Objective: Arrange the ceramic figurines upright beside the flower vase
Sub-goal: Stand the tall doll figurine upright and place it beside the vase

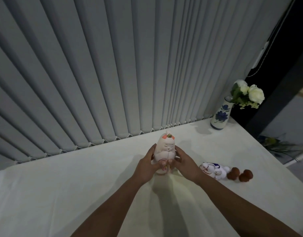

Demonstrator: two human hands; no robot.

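Pink figurine [165, 149]: upright at the middle of the table [78, 194], its base at or just above the cloth; contact cannot be confirmed. It is well apart from the vase.
Left hand [147, 165]: closed around the figurine's left side, thumb across the lower front.
Right hand [185, 164]: closed around the right side, fingers at the lower body.
Vase [220, 115]: stands at the far right corner with white flowers, bare table on its near and left sides.
White figurine [211, 170]: lies on its side, near right, beside two small brown pieces [239, 174].
Step in hand: judged to be carrying the pink figurine toward the vase.
Advice: keep both palms low on the body, hold it vertical, set the base down flat just beside the vase without knocking it, release only once it is steady.
Risk: the vase looks narrow and top-heavy.
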